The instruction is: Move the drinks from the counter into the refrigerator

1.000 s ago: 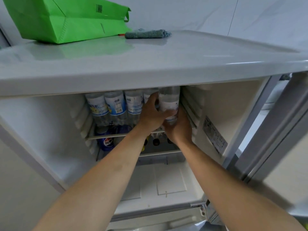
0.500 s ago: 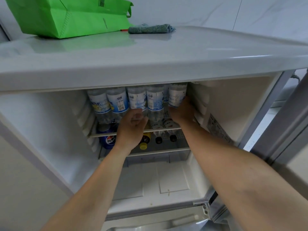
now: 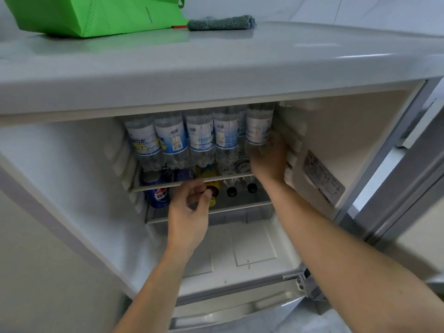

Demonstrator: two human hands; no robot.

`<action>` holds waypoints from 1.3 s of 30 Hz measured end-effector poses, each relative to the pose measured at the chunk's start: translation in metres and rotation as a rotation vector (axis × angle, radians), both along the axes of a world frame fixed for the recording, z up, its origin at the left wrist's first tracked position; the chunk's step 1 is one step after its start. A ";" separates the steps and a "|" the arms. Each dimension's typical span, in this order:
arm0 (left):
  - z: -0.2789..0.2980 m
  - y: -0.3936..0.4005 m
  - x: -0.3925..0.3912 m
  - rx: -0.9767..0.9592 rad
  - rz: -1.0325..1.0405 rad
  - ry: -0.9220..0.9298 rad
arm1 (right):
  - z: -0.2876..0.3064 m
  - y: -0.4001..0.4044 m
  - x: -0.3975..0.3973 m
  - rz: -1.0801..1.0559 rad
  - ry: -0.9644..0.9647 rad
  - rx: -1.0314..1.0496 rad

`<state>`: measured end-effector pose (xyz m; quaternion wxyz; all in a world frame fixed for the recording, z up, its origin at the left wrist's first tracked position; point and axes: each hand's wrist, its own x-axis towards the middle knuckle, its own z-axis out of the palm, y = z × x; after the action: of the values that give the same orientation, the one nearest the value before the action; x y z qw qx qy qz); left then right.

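The open refrigerator (image 3: 336, 131) sits under the counter (image 3: 216, 58). Several clear water bottles (image 3: 199, 133) with blue and white labels stand in a row on its upper shelf (image 3: 168, 186). My right hand (image 3: 269, 159) grips the lower part of the rightmost water bottle (image 3: 258, 127), close to the right inner wall. My left hand (image 3: 189, 212) hangs in front of the shelf edge with fingers loosely curled and holds nothing. On the shelf below stand a blue Pepsi can (image 3: 157, 193), a yellow bottle (image 3: 211, 181) and dark-capped bottles (image 3: 231, 192).
A green bag (image 3: 96, 13) and a folded grey-green cloth (image 3: 221, 22) lie on the counter. The refrigerator's white bottom floor (image 3: 254, 246) shows below the shelves. The open door's frame (image 3: 408, 164) stands at the right.
My left hand has let go of the bottles and drawn back down below the shelf edge. My right hand has shifted the rightmost bottle toward the right wall.
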<state>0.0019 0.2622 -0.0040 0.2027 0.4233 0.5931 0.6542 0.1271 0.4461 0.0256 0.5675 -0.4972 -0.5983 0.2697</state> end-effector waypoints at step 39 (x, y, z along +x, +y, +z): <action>-0.281 -0.274 0.248 -1.004 -0.926 0.439 | -0.294 -0.700 0.407 -1.002 0.403 -1.083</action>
<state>0.2499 -0.0116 -0.2853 0.5056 0.6090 0.6091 0.0493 0.5340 -0.2535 -0.2688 0.3972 -0.8593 0.0295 0.3209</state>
